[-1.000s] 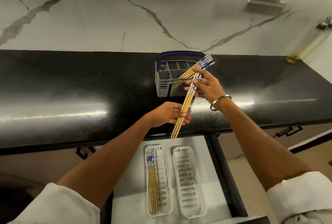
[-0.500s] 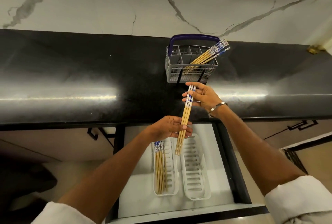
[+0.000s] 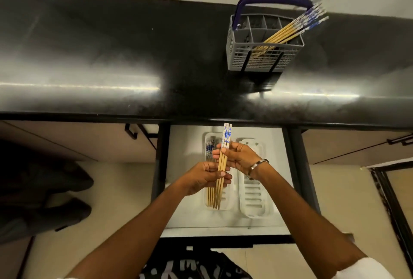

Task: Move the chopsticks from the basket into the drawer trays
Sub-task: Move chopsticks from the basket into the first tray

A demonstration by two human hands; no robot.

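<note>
Both forearms are extended from the lower corners of the frame toward its centre; the left hand (image 3: 204,178) is held lower, its fingers curled and thumb pressed across a bundle of chopsticks (image 3: 221,167); the right hand (image 3: 240,156) is set just above, fingers pinched on the same bundle; a bangle is worn at the right wrist.
</note>
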